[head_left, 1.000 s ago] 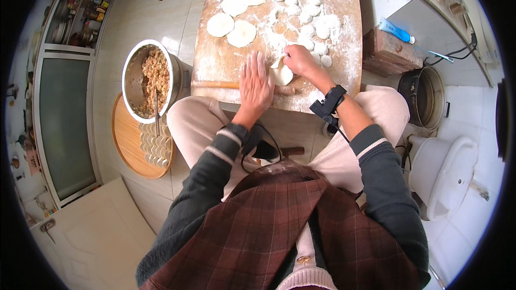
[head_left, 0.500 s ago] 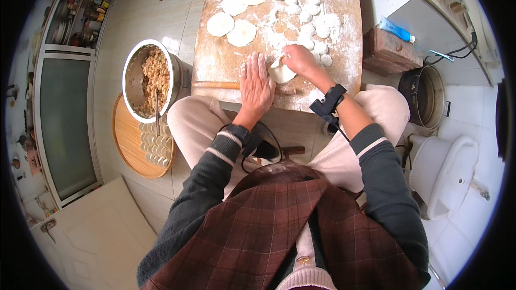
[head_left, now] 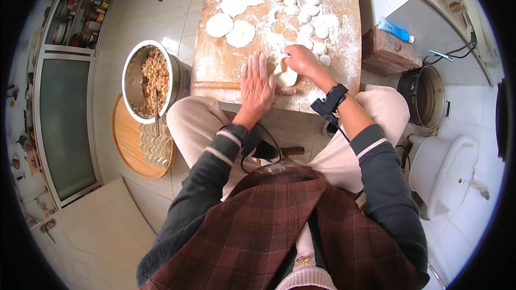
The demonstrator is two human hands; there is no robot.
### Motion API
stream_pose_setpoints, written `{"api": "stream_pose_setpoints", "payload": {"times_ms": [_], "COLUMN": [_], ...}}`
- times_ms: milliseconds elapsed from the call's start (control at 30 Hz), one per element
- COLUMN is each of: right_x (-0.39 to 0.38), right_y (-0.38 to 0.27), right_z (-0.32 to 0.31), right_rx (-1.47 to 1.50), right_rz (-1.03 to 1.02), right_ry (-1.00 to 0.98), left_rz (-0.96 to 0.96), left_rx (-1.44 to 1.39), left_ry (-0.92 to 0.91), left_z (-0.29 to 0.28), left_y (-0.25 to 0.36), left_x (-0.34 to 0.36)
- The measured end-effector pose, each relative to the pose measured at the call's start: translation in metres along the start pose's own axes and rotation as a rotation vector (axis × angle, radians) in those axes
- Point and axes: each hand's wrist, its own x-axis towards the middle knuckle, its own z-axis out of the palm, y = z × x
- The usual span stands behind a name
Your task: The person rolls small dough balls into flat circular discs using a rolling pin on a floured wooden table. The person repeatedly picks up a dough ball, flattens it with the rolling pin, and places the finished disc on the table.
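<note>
My left hand lies flat over a wooden rolling pin, its fingers stretched out and pointing away from me. Just to its right, my right hand pinches the far edge of a dough wrapper, which is lifted and partly folded. Both hands work near the front edge of a floured wooden board. Several rolled wrappers lie flat at the board's left. Small flattened dough pieces spread over loose flour at the right.
Left of the board stands a bowl of filling with a utensil in it. Beneath it, a round wooden tray bears rows of dumplings. Bricks with a blue tube and a dark pot are at the right.
The wrapper has turned and folded in my right hand, which has shifted very slightly. My left hand stays on the rolling pin in nearly the same place.
</note>
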Motion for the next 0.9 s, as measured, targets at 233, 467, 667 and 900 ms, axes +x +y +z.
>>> {"api": "stream_pose_setpoints", "payload": {"times_ms": [233, 467, 667, 900], "right_x": [-0.002, -0.001, -0.005, -0.006], "right_y": [-0.005, 0.000, -0.004, -0.008], "right_z": [-0.003, 0.004, -0.001, -0.004], "right_rx": [-0.247, 0.048, -0.247, -0.060], "right_rz": [-0.099, -0.021, -0.076, -0.005], "right_ry": [-0.168, 0.057, -0.177, 0.019], "left_rz": [0.035, -0.026, 0.033, -0.002], "left_rx": [0.005, 0.093, -0.019, -0.012], "left_ry": [0.127, -0.124, 0.104, -0.024], "left_z": [0.000, -0.008, 0.005, 0.001], "left_y": [0.001, 0.008, 0.002, 0.005], "left_x": [0.055, 0.001, 0.049, 0.019]}}
